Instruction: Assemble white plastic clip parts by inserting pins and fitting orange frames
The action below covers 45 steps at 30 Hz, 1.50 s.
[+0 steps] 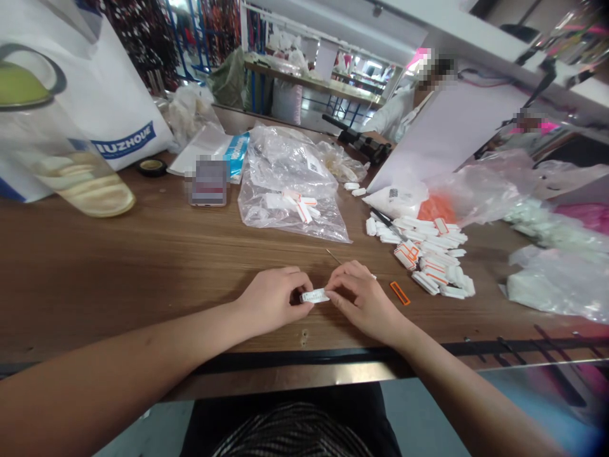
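Note:
My left hand (pixel 273 301) and my right hand (pixel 364 298) pinch a small white tag (pixel 314 296) between them, just above the wooden table (pixel 143 266). A thin metal needle (pixel 333 256) pokes out past the far side of my right hand, though its lower end is hidden. Nearest my right hand lies a flat orange-rimmed strip (pixel 399 292). Beyond it is a loose heap of white tags with orange markings (pixel 421 254). A clear plastic bag (pixel 290 190) holding similar tags lies farther ahead.
Toward the far left stand a large drinking bottle (pixel 61 139), a white printed bag (pixel 95 95), a tape roll (pixel 152 167) and a blurred phone (pixel 208 182). Plastic bags (pixel 480 190) crowd the right side. A co-worker (pixel 394 114) stands beyond the table.

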Available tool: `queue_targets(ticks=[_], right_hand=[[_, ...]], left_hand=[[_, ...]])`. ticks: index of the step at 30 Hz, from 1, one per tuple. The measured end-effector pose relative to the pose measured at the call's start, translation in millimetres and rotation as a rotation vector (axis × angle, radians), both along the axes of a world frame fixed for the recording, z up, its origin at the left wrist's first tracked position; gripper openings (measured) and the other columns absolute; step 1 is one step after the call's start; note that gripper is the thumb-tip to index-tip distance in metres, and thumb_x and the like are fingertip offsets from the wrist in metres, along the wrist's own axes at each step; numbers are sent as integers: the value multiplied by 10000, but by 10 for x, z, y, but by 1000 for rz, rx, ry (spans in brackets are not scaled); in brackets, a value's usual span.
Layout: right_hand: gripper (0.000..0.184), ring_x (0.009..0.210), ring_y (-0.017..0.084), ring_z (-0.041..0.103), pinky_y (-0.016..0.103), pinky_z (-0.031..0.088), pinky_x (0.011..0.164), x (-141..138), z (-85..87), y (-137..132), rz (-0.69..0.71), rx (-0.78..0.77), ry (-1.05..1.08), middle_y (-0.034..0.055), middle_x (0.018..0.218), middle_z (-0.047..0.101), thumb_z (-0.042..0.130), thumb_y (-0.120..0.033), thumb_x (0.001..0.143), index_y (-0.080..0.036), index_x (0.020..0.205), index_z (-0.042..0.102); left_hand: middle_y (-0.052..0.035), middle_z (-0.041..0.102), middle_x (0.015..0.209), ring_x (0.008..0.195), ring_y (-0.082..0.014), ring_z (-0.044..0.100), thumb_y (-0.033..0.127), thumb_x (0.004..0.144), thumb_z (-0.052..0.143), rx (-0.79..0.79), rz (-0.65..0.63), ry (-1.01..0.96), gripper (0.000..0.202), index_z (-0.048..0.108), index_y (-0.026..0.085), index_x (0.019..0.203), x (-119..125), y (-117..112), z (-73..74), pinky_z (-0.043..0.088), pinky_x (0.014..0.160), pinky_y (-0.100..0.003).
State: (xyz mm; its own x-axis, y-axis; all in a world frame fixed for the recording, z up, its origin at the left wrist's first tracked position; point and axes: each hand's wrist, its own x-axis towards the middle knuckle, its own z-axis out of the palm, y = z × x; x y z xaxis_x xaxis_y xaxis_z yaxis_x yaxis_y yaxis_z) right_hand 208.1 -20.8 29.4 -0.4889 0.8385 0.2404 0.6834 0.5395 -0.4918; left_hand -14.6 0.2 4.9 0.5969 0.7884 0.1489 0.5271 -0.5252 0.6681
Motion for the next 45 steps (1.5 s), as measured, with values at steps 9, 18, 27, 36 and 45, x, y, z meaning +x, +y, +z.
queue_targets(ticks=[9,18,27,36,45], right_hand=[[156,888,210,585,412,407,839,65,28,-56,19,119,-68,24,929,706,574,-231,922,-265,932,726],[148,860,218,564,412,402,796,-48,9,-143,22,195,-154,46,922,683,598,-228,870,-244,828,738],[173,835,191,665,322,496,781,588,66,106,-335,-50,46,42,883,734,603,-308,879,-214,852,745],[194,746,188,672,279,506,676,1025,-64,279,-437,-253,-131,37,812,741,630,-340,788,-211,821,771],[217,654,188,659,263,452,585,1128,-47,343,-565,-262,-257,21,669,718,585,-325,774,-193,723,748]], left_hand=[[21,624,777,654,-127,551,266,784,660,-14,3,-16,102,674,231,879,2,-2,10,420,628,-265],[20,622,770,635,-118,533,291,815,642,-14,5,-13,82,668,221,851,7,-12,9,399,616,-255],[18,629,795,633,-121,530,294,800,641,-5,3,20,96,673,226,861,4,-2,-8,390,607,-259],[20,624,771,619,-116,523,294,793,648,3,14,36,98,677,225,856,3,-2,-4,389,607,-256],[20,615,766,619,-115,526,302,797,652,18,12,32,109,667,221,867,-6,10,-23,394,613,-256]])
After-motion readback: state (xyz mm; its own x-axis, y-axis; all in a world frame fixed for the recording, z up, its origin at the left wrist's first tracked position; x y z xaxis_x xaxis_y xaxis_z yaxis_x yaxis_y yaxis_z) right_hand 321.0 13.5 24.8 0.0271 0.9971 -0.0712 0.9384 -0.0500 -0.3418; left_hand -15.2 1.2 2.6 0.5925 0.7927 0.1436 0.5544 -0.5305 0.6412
